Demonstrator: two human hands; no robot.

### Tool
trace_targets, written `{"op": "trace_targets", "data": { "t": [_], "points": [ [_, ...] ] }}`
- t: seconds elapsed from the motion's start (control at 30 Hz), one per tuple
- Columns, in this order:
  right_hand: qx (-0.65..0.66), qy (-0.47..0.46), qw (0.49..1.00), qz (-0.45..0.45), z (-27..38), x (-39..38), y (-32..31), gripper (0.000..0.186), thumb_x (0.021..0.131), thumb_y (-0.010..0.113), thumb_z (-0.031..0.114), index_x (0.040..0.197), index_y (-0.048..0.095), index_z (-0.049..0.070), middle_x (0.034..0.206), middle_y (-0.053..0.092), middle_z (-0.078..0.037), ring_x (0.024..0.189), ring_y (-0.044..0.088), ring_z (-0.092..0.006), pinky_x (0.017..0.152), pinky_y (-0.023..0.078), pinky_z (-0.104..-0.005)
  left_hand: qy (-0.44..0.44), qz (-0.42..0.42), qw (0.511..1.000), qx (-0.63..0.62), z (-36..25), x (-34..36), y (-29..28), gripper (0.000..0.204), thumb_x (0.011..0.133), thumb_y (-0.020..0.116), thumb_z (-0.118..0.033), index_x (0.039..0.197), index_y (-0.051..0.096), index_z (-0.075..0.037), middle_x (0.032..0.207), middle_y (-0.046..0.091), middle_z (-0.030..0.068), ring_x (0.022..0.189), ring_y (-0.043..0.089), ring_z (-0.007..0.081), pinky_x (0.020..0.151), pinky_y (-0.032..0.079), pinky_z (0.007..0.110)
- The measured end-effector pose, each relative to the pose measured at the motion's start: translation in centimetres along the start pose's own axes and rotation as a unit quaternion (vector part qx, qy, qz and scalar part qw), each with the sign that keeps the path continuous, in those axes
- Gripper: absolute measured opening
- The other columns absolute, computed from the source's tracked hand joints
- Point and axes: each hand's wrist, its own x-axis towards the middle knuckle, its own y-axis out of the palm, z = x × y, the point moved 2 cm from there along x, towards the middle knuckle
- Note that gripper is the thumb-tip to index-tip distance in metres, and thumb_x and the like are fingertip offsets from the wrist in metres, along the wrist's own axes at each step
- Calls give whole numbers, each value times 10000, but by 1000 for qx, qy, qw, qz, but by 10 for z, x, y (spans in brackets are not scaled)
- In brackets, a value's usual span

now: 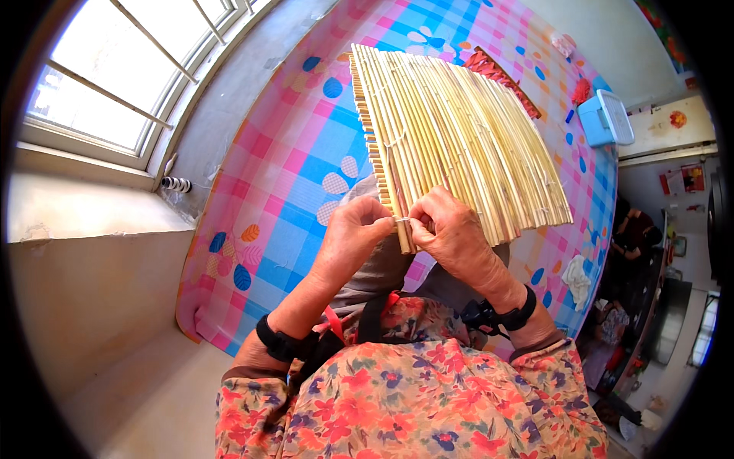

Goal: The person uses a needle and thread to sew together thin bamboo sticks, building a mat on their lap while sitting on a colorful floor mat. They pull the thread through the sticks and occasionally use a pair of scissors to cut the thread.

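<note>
A mat of pale yellow reed stalks (pixel 459 138), bound side by side with thin string, lies across my knees and reaches away from me. At its near left corner, a short white string (pixel 403 219) wraps the outermost stalks. My left hand (pixel 353 233) pinches the string's left side between thumb and finger. From the right, my right hand (pixel 451 229) pinches it too, with curled fingers resting against the stalk ends. The string ends are hidden by my fingertips. Cut stalk ends of a lower layer stick out along the mat's left edge.
A checked pink and blue sheet (pixel 267 199) spreads under me. Beyond the mat lies a tray-like piece with red strips (pixel 501 76). At right are a blue lidded bin (pixel 600 122) and a white cloth (pixel 575 279). A thread spool (pixel 176 184) sits on the left ledge below the barred window.
</note>
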Motion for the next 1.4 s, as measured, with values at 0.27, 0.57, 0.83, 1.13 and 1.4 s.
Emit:
{"op": "trace_targets", "data": {
  "t": [0.27,0.57,0.83,1.13,1.4],
  "points": [
    [-13,-46,999,-13,0,-2,0,106,785,666,111,817,583,53,827,564,-115,773,608,-315,691,498,-413,23,3,996,83,-6,2,-5,72,852,648,-54,888,635,7,812,587,-15,742,524,41,649,424,197],
    [-33,-54,998,-19,1,-1,0,96,800,652,112,828,583,51,830,562,-116,774,606,-311,690,498,-405,88,27,954,286,-47,3,0,120,815,693,-75,856,630,19,813,503,29,704,504,101,640,438,259],
    [-41,-64,997,-18,1,-1,-1,90,805,636,115,826,574,54,838,557,-116,772,605,-309,686,499,-404,114,40,958,258,-41,6,1,103,789,676,-31,813,595,28,784,487,48,662,474,120,605,425,268],
    [-20,-69,997,-4,-2,-2,-4,102,770,632,109,808,553,56,809,549,-118,754,596,-316,667,494,-411,131,6,955,267,-35,5,5,82,801,654,-9,801,577,20,786,476,36,660,479,103,598,423,251],
    [-53,-74,996,-13,-5,0,-5,110,784,640,121,828,564,54,833,550,-123,768,591,-322,682,492,-414,139,-10,956,260,-27,5,7,77,808,650,1,800,575,16,795,482,33,666,491,103,611,435,243]
  ]
}}
